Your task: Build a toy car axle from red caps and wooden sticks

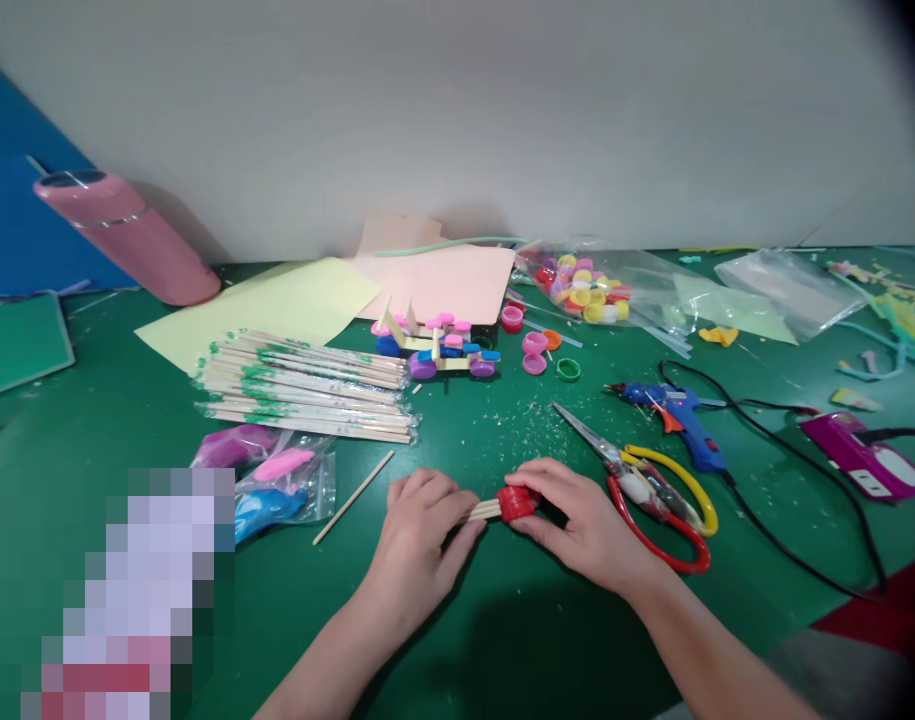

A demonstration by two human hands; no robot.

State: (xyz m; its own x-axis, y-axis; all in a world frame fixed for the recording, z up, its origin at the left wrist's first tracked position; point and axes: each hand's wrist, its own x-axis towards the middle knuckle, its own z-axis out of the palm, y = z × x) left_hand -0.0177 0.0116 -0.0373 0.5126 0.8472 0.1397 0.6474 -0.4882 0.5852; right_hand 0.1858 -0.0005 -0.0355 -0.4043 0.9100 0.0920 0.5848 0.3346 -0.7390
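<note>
Low over the green table, my left hand point(425, 530) is closed around a few thin wooden sticks point(486, 510) lying side by side. Their right ends meet a red roll of tape or cap point(512, 503); which of the two I cannot tell. Thumb and fingers of my right hand point(577, 515) pinch that red piece from the right. A single loose stick point(354, 497) lies left of my left hand. Scissors point(629, 480) with red and yellow handles rest just beyond my right hand.
Wrapped chopsticks point(307, 385) lie behind my left hand, near small toy cars point(446, 350). Bottle caps point(534, 350) and a bag of caps point(584, 285) sit farther back. A blue glue gun point(678, 415) with a black cord lies right. A pink bottle point(134, 235) stands back left.
</note>
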